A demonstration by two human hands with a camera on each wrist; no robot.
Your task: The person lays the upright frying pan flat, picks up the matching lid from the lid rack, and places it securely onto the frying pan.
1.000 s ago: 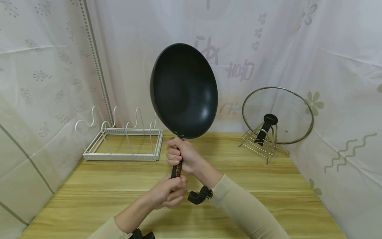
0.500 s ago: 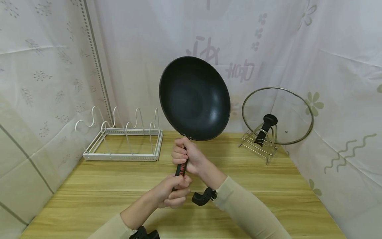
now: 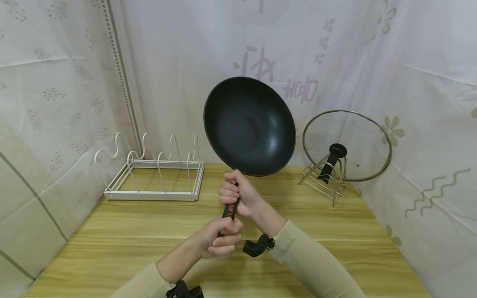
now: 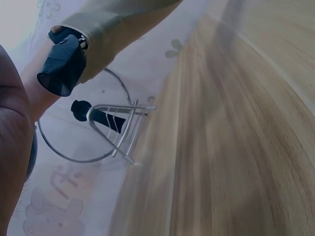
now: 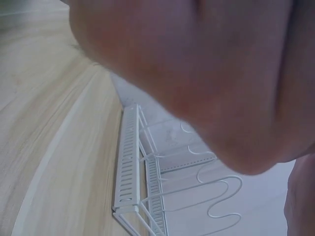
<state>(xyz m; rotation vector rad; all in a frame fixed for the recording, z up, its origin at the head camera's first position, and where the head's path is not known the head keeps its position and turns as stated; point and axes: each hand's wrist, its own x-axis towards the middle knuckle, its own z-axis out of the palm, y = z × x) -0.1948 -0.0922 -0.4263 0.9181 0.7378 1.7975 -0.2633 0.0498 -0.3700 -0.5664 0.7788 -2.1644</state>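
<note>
A black wok is held up over the table in the head view, its dark inside facing me and its bowl leaning to the right. My right hand grips the handle just below the rim. Lower down, my left hand holds the end of the same handle. Red lettering shows on the short stretch of handle between the two fists. In the wrist views, skin fills the near part of each picture and the handle is hidden.
A white wire rack stands on the wooden table at the left. At the right a glass lid with a black knob leans in a small metal stand. Patterned cloth hangs behind and at the sides.
Both hands have shifted right with the wok. The wok has come lower and tilted more to the right, its inside showing wider. Rack and lid stay where they were.
</note>
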